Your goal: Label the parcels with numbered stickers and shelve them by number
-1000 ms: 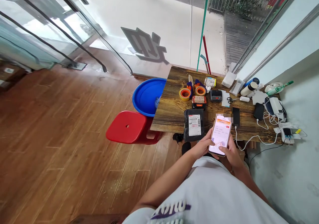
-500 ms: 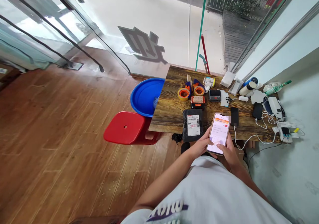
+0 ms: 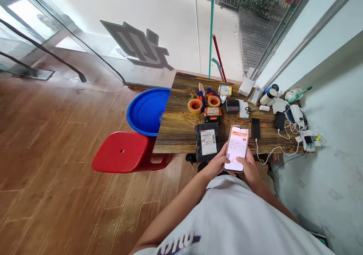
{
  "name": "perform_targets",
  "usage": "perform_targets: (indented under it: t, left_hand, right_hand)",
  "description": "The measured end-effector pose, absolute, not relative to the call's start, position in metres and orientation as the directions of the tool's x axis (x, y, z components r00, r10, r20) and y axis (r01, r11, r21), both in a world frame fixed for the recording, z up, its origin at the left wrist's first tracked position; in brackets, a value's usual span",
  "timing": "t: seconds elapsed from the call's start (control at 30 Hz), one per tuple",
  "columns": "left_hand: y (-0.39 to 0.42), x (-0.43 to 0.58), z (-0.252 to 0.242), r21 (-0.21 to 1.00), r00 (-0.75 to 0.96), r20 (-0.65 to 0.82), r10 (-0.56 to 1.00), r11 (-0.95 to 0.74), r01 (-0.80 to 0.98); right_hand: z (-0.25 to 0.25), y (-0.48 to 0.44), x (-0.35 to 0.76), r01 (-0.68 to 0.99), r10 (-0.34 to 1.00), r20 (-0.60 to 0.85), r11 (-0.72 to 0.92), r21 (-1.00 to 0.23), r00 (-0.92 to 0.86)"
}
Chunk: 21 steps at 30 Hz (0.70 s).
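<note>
A smartphone [image 3: 237, 145] with a bright, lit screen is held upright between both hands at the near edge of the table. My left hand [image 3: 218, 163] grips its left side, thumb over the lower screen. From the right, my right hand [image 3: 249, 168] wraps round the other side, its thumb also over the glass. Just left of the phone lies a black parcel [image 3: 208, 143] with a white printed label, overhanging the table edge slightly. A black power bank or second phone [image 3: 255, 128], with a white cable plugged in, is to its right.
The wooden table [image 3: 178, 134] carries two tape dispensers [image 3: 195, 105], a small black printer [image 3: 232, 106], scissors [image 3: 251, 110], bottles [image 3: 268, 96] and tangled white cables [image 3: 292, 128]. Left of it stand a red stool [image 3: 121, 153] and a blue basin [image 3: 147, 111]. Glass panels rise behind.
The view has turned to the right, so the table and its contents sit further left in the picture. Both hands still hold the phone, their thumbs over its screen.
</note>
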State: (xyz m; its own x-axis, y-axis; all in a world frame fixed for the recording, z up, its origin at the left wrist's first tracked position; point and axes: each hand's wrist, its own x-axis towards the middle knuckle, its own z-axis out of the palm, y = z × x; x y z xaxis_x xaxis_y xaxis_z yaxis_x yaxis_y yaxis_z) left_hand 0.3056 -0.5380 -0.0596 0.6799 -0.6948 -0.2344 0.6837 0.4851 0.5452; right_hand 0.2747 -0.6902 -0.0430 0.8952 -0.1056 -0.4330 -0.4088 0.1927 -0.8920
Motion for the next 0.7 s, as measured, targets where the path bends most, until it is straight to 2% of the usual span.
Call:
perform_targets:
  t: [0.17,0.27,0.4,0.57,0.7]
  left_hand:
    - [-0.539,0.306,-0.063,0.524,0.678,-0.214,-0.703,0.503,0.687]
    - [-0.54,0.305,-0.063,0.526,0.678,-0.217,-0.702,0.501,0.688]
    - [-0.54,0.304,-0.061,0.552,0.677,-0.221,-0.701,0.483,0.68]
    - [-0.541,0.3,-0.06,0.612,0.685,-0.232,-0.69,0.445,0.655]
    - [-0.543,0.297,-0.061,0.612,0.675,-0.231,-0.701,0.435,0.661]
  right_hand:
    - [-0.04,-0.697,0.274,-0.342,0.029,-0.343,0.196,-0.919,0.939]
    - [-0.04,-0.698,0.274,-0.33,0.039,-0.328,0.175,-0.928,0.944]
    - [-0.04,-0.696,0.273,-0.384,-0.06,-0.399,0.176,-0.907,0.915]
    - [-0.036,-0.692,0.282,-0.411,-0.125,-0.473,0.337,-0.847,0.872]
    - [-0.033,-0.691,0.298,-0.415,-0.298,-0.503,0.312,-0.855,0.811]
